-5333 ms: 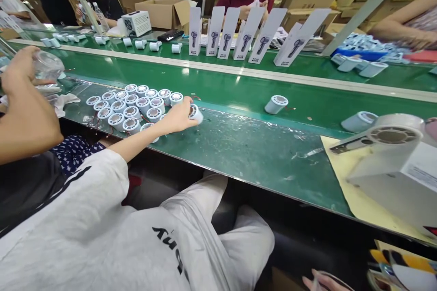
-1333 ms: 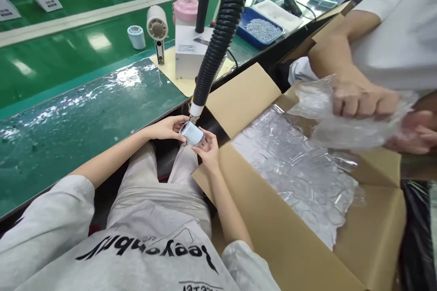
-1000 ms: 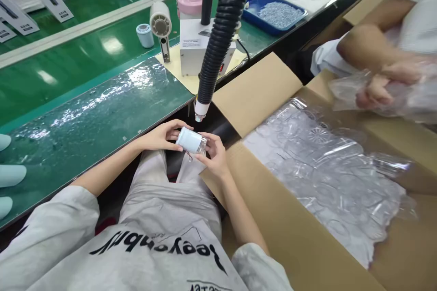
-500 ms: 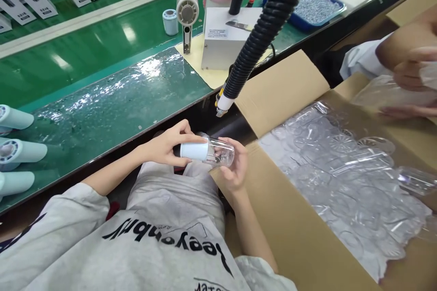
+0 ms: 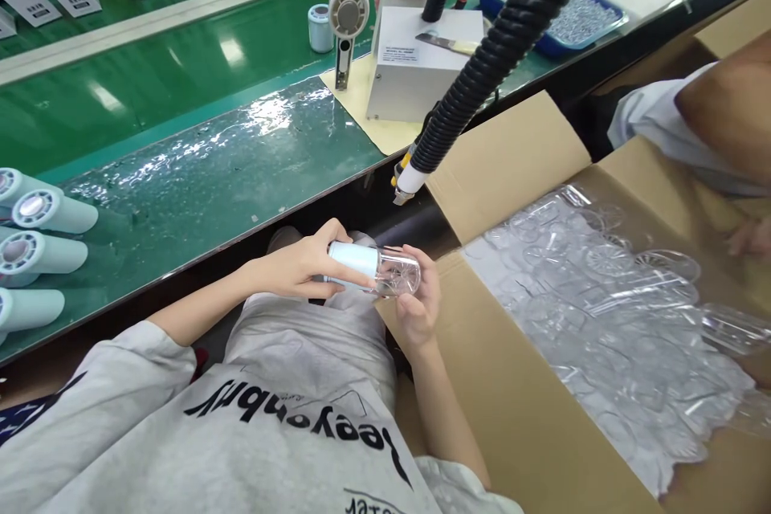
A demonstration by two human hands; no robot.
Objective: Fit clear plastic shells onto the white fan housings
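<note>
In the head view my left hand (image 5: 307, 267) is closed round a light-blue cylindrical body (image 5: 354, 259), thumb and fingers on opposite sides. My right hand (image 5: 423, 305) grips a clear plastic cup (image 5: 400, 273) by its closed end. Body and cup lie in one line above my lap, the cup's mouth against the body's right end. Whether they are locked together I cannot tell.
On my right stands an open carton (image 5: 499, 369) full of clear cups (image 5: 626, 321); a co-worker's arm (image 5: 728, 108) reaches beside it. A black ribbed hose (image 5: 482, 56) hangs ahead. Light-blue cylinders (image 5: 51, 253) lie on the green bench at left.
The cup and light-blue body have stayed together, and my left hand has slid forward along the body, covering its dark end. The co-worker's hand has moved down toward the carton. The view has shifted slightly.
</note>
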